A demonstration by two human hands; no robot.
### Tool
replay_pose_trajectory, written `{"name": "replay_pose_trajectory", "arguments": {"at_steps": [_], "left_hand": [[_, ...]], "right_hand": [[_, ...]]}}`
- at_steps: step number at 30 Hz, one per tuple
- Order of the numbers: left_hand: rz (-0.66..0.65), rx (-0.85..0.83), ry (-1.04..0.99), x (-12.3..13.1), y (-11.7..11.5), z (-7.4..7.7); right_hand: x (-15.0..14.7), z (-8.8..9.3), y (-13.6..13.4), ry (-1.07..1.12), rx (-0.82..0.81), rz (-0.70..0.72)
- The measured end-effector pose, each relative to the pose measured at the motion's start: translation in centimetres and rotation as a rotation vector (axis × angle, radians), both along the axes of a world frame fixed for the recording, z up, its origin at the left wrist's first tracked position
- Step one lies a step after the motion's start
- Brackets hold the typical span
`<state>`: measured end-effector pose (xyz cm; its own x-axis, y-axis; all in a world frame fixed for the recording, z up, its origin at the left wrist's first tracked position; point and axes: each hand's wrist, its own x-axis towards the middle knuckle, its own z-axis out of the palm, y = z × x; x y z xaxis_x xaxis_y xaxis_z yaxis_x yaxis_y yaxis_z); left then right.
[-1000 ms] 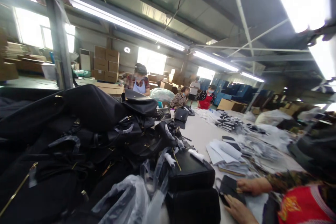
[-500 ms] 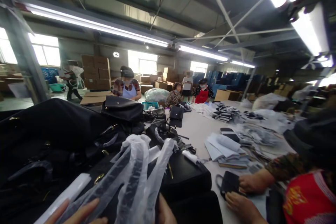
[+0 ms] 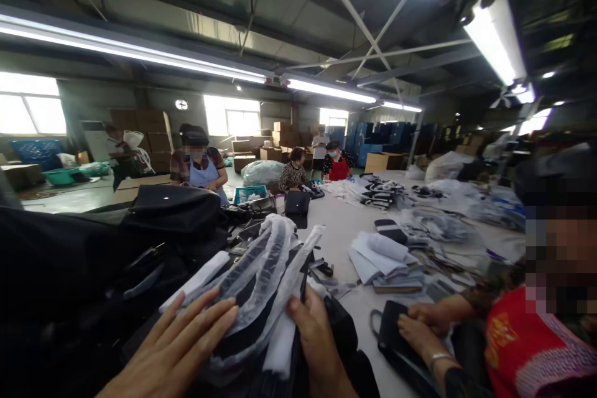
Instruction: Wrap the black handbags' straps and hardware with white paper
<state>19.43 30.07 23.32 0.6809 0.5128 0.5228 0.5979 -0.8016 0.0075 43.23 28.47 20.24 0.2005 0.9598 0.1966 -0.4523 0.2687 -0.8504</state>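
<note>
In front of me stands a black bag (image 3: 258, 325) whose straps (image 3: 269, 270) are wrapped in crinkled translucent white film. My left hand (image 3: 180, 339) lies along its left side, fingers stretched out over the wrapping. Gripping the right edge is my right hand (image 3: 321, 336), its thumb on the near face and the other fingers partly hidden behind. A white wrapped roll (image 3: 200, 277) sticks up beyond my left fingers. The bag's lower part is partly covered by my hands.
Large black bags (image 3: 172, 217) are heaped on my left. At right, a co-worker in a red apron (image 3: 517, 329) handles a small black bag (image 3: 390, 320). White folded sheets (image 3: 382, 255) lie on the pale table (image 3: 338, 224). More people work farther back.
My hands and the wrapped straps have come up and further into view, with my right hand now plainly on the bag's edge. The view has swung right. The co-worker's head has come into view.
</note>
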Motion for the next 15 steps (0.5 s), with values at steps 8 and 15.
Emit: {"name": "replay_pose_trajectory", "arguments": {"at_steps": [8, 15], "left_hand": [[-0.063, -0.171, 0.136, 4.0, 3.6, -0.2], [0.015, -0.278, 0.057, 6.7, 7.1, -5.5]], "right_hand": [[4.7, -2.3, 2.9, -0.047, -0.099, -0.125], [7.4, -5.1, 7.6, -0.192, -0.212, -0.186]]}}
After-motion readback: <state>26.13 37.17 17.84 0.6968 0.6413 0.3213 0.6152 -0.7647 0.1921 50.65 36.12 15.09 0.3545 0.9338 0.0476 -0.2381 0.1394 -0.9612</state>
